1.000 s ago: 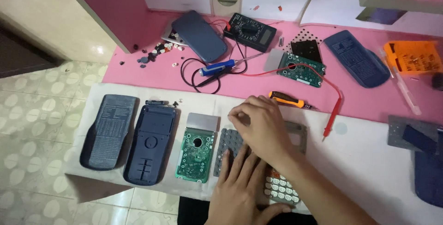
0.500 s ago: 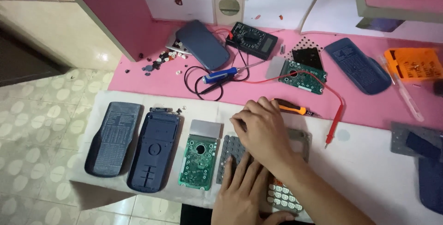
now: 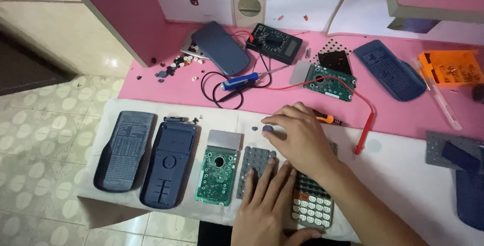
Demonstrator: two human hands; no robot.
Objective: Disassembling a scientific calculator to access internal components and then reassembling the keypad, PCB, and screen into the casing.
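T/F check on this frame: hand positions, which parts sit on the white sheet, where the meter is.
1. The right hand pinches a small dark button. True.
2. The left hand lies flat on the grey keypad mat. True.
3. The multimeter sits on the white sheet. False: it is on the pink surface at the back.
4. A green circuit board lies left of the keypad mat. True.
5. The orange-handled screwdriver is in the left hand. False: it lies on the table behind the right hand.
6. The orange box is at far left. False: far right.
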